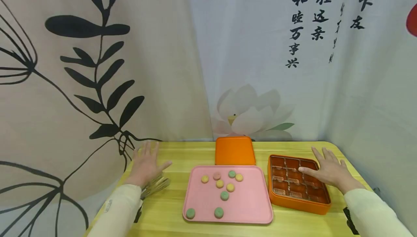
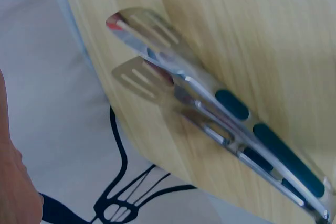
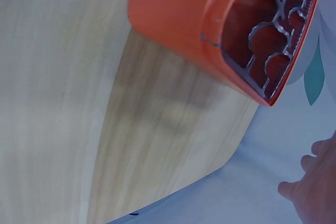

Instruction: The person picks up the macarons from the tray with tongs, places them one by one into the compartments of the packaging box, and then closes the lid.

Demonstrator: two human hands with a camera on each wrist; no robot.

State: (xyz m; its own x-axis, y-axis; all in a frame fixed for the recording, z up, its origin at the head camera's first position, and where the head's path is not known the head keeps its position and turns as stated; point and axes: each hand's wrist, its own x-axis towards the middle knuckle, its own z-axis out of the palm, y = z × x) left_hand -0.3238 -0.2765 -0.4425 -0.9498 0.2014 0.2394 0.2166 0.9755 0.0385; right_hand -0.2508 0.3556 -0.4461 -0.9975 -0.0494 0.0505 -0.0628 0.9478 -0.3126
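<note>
My left hand is held with fingers spread above the table's left side, holding nothing. Below it lies a pair of metal tongs with dark green grip inlays, partly hidden by the hand and sleeve in the head view. Over the right edge of an orange box hovers my right hand, its fingers spread and nothing in them; whether it touches the box I cannot tell. Inside the box is a clear compartment insert. A pink tray in the middle carries several small round green, yellow and pink pieces, such as a green one.
Behind the tray, an orange lid-like square lies on the light wood-grain table. A printed curtain hangs along the far edge and both sides.
</note>
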